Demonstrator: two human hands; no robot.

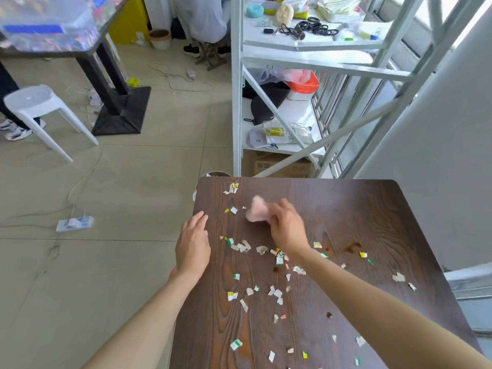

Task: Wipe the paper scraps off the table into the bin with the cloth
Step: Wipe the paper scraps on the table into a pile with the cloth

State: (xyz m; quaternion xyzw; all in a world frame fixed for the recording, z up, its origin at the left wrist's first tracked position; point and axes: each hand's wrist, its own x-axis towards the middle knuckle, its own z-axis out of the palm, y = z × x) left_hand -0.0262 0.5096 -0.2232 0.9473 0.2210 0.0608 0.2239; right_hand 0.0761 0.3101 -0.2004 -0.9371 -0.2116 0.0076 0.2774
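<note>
Several torn paper scraps (277, 291) lie scattered over the dark wooden table (359, 214), with a few near its far left corner. My right hand (286, 225) grips a pink cloth (256, 210), blurred, over the table's far middle. At the table's left edge my left hand (193, 245) is flat with its fingers together and holds nothing. Only a sliver of the bin's rim (216, 173) shows, just beyond the far left corner; the table hides the rest.
A white metal shelf rack (298, 62) with clutter stands just behind the table. On the tiled floor to the left lie a power strip (75, 223) and cables. Farther left stand a white stool (37, 102) and a black table pedestal (119, 110). People sit farther back.
</note>
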